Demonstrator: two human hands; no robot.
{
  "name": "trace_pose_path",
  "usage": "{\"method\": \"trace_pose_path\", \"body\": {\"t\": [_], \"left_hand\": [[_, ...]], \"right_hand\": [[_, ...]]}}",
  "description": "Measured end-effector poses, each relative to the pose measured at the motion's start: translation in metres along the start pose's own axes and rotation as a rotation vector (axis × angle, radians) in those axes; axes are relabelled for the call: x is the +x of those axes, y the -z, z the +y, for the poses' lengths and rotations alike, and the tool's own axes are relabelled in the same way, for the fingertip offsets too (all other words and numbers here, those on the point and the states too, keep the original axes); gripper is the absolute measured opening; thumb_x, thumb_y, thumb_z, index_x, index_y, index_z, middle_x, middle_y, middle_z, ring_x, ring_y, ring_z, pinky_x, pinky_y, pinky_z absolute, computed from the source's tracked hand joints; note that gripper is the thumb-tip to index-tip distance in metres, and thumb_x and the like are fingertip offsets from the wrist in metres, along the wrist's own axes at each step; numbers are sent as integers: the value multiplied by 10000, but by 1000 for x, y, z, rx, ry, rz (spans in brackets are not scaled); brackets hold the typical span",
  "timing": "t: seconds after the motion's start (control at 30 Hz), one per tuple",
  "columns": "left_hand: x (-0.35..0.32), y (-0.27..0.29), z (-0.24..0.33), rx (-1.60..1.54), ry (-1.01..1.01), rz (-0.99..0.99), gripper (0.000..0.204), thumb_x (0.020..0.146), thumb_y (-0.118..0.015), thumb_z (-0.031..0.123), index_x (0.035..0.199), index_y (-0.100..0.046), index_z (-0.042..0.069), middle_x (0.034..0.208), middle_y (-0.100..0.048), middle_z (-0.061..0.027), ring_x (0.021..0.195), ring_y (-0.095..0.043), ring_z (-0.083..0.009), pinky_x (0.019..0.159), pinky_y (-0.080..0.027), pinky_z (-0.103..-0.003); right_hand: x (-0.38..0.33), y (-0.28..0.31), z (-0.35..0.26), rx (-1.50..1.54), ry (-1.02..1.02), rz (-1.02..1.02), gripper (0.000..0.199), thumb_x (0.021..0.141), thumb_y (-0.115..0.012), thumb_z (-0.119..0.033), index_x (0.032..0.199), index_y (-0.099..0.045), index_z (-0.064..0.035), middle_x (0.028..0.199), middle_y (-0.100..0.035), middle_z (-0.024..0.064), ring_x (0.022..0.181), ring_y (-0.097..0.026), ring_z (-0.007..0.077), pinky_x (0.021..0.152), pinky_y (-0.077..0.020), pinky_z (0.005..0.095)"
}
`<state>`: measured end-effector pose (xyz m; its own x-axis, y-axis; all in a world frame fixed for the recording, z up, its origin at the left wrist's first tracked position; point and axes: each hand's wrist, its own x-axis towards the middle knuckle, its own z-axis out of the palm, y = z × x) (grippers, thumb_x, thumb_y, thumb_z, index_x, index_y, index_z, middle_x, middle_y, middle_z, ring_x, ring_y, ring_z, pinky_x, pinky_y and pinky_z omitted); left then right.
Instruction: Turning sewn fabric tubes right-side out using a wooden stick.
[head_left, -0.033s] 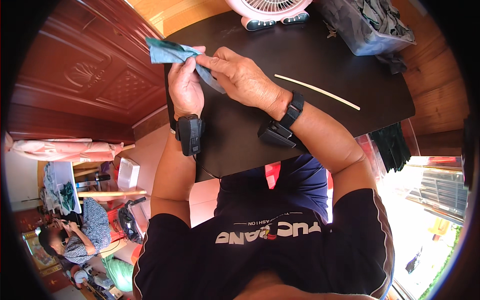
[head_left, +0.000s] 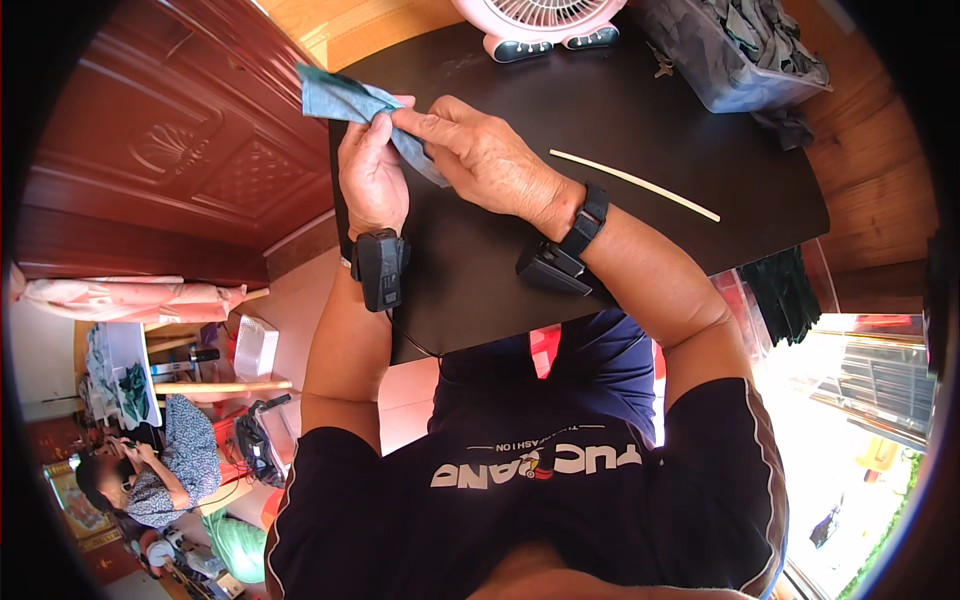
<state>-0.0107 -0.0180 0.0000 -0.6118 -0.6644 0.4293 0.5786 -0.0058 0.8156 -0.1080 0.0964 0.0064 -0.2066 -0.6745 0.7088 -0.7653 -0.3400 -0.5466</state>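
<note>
Above the far left part of the dark table (head_left: 480, 270), both hands pinch a folded strip of cloth (head_left: 345, 100), light blue with a dark green side. My left hand (head_left: 372, 180) is closed on its middle, thumb on top. From the right, my right hand (head_left: 490, 160) presses its fingertips onto the same spot. One end of the cloth sticks out beyond the left hand; the other hangs below the right fingers. What lies inside the fold is hidden. A thin cream-coloured stick (head_left: 635, 186) lies on the table to the right of my right hand.
A pink fan (head_left: 540, 18) stands at the table's far edge. A clear bin (head_left: 725, 75) of cloth pieces sits far right, with dark cloth (head_left: 780, 295) hanging below the right edge. A reddish wooden door (head_left: 170, 140) is at left. Another person (head_left: 165, 480) sits at lower left.
The cloth's free end has tipped slightly upward and turned, showing more of its blue face and less dark green. Both hands keep nearly the same place and grip.
</note>
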Motion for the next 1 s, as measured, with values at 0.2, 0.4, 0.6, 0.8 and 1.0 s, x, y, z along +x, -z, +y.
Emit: {"method": "trace_pose_path", "body": {"t": [0.2,0.4,0.6,0.8,1.0], "left_hand": [[-2,-2,1,-77,96,52,233,919,-480,134,1099,-545,1,1083,-583,-96,1031,-531,-185,933,-387,-323],[-14,-32,5,24,217,65,188,896,-553,116,1070,-519,52,929,-522,18,756,-474,-43,648,-399,-193],[-21,-25,10,203,334,-31,81,885,-544,101,958,-555,65,791,-497,60,647,-424,-7,559,-353,-146],[-18,-24,22,300,264,-46,52,838,-514,61,791,-533,50,717,-446,75,630,-367,-26,559,-318,-182],[-10,-10,6,694,103,-301,136,771,-471,94,725,-410,-19,635,-312,-119,584,-322,-135,534,-348,-303]], "right_hand": [[-2,3,-3,-441,31,-157,625,731,-563,39,1313,-465,-168,859,-560,97,686,-602,293,609,-508,377],[-8,-3,12,-617,10,-164,735,673,-647,-36,1354,-396,-150,949,-563,103,728,-612,273,625,-513,365],[2,3,14,-611,21,90,654,741,-623,-125,1353,-393,-147,905,-541,90,722,-609,247,592,-499,345],[-4,-3,10,-913,-171,-136,601,786,-571,-160,1363,-403,-144,832,-579,121,632,-624,221,538,-502,332],[-5,8,21,-396,-204,-56,622,745,-571,-38,1345,-430,-119,1025,-598,152,846,-637,279,743,-520,352]]}}
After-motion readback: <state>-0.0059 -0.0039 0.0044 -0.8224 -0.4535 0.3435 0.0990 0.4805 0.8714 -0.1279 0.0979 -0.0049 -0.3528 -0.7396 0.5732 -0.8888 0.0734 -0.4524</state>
